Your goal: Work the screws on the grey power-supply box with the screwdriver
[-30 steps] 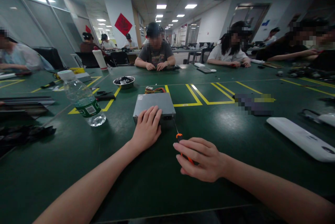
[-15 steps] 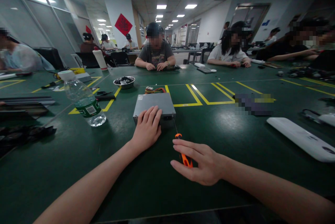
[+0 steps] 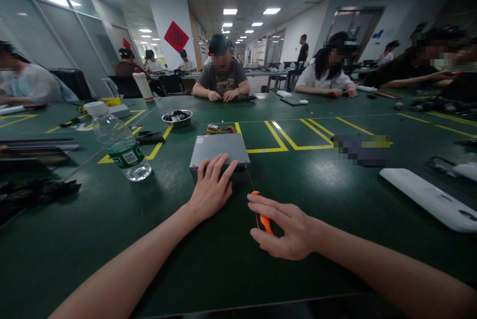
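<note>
Table stretching between grey box and white casing, left hand with fingers spread over box's near edge, right hand loosely gripping orange screwdriver

So it's a big green table with yellow tape stuck on it. Gray metal box sits right under the left hand, water bottle left of that hand, metal bowl of dark bits farther out beyond it, long white case well right of the right hand.
</note>
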The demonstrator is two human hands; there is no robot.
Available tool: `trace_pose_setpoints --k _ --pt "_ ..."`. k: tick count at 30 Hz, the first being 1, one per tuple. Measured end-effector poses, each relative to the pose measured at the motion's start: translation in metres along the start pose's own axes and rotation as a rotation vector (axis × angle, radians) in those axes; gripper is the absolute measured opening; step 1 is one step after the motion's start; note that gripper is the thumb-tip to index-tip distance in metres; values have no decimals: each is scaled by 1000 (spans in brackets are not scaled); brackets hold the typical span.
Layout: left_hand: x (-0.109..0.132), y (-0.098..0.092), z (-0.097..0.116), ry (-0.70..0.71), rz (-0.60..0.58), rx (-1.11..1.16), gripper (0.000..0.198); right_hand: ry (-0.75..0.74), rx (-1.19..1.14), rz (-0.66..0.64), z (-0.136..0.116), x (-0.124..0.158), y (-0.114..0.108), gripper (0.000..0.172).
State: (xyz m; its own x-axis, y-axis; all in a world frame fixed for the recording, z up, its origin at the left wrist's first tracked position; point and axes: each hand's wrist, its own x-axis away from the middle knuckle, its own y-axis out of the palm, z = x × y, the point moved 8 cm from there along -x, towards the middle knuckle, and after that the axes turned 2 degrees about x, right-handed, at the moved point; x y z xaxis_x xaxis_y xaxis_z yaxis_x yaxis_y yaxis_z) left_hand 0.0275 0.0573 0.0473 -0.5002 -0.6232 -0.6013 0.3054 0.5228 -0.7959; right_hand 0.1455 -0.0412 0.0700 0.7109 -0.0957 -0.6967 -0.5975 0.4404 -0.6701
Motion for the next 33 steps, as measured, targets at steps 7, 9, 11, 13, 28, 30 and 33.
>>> trace_pose_setpoints --k 7,9,11,13,28,30,33 --pt "1 -3 9 59 -38 29 42 27 98 76 5 4 -7 19" --pt "1 -4 10 52 -36 39 42 -29 97 67 3 4 -7 22" --pt "1 -4 10 43 -38 49 41 -61 89 42 1 3 -6 21" --pt "1 -5 10 27 -37 59 40 -67 102 49 -1 1 -6 13" --pt "2 -5 12 -21 -63 135 45 28 127 111 -1 -2 -5 18" --pt "1 -5 12 -25 -63 142 45 -29 119 96 -6 -1 -2 16" --pt "1 -5 12 -26 -63 147 46 -109 109 34 -9 2 0 16"
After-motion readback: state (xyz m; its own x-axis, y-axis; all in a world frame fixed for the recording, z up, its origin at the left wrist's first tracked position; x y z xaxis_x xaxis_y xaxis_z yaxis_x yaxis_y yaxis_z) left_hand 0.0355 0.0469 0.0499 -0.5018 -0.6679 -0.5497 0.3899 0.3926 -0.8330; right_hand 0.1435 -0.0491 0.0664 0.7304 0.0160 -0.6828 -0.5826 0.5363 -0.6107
